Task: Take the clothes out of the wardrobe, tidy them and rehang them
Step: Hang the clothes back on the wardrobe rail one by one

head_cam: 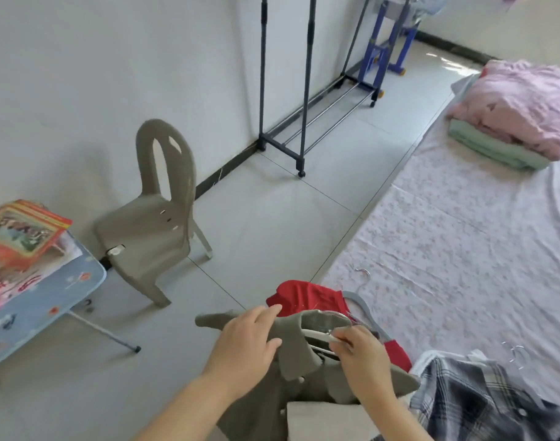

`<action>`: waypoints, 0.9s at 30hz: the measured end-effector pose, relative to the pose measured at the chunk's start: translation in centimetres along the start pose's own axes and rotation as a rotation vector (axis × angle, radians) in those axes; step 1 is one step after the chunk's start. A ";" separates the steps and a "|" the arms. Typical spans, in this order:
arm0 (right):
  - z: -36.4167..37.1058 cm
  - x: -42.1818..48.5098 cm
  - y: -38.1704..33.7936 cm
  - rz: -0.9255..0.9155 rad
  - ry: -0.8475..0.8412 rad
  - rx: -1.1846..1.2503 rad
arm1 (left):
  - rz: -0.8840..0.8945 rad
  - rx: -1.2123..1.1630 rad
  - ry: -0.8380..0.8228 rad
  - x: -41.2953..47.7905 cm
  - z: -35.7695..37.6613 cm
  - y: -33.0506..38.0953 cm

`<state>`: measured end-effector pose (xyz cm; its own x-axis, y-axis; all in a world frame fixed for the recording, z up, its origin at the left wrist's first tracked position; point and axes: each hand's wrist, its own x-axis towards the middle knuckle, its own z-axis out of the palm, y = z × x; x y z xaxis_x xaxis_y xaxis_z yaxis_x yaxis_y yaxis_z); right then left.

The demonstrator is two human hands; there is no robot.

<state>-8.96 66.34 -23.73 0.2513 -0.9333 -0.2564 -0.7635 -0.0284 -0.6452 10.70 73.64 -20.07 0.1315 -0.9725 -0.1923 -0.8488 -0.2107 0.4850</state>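
An olive-grey button shirt is held up at the bottom middle of the head view. My left hand grips its shoulder and collar. My right hand pinches a white hanger set inside the shirt's neck. Behind the shirt lies a red garment on a grey hanger, at the corner of the bed. A black-and-white plaid shirt lies on the bed to my right. The clothes rack stands bare against the wall.
A grey plastic chair stands left of the rack. A folding table with books is at far left. Folded pink and green bedding sits on the bed. Loose metal hanger hooks lie on the sheet.
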 end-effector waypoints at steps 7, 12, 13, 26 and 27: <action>2.1 -11.7 -12.9 -0.293 -0.126 -0.023 | -0.042 0.062 0.324 -14.9 -6.0 -3.3; 5.4 -20.6 -22.7 -0.611 -0.193 -0.059 | -0.123 0.050 0.642 -27.4 -9.5 -6.6; 6.2 -22.2 -24.5 -0.671 -0.218 -0.054 | -0.180 0.033 0.700 -29.7 -10.2 -7.4; 18.6 -40.7 -44.7 -1.692 -0.260 -0.056 | -0.733 0.041 1.365 -57.2 -20.1 -16.4; 19.7 -42.0 -46.1 -1.777 -0.225 -0.003 | -0.777 0.042 1.411 -59.2 -20.6 -17.0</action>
<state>27.45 113.88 2.60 0.7579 0.2764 0.5910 0.4854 -0.8441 -0.2278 27.89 132.69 0.68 0.8384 0.0468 0.5430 -0.3648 -0.6921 0.6229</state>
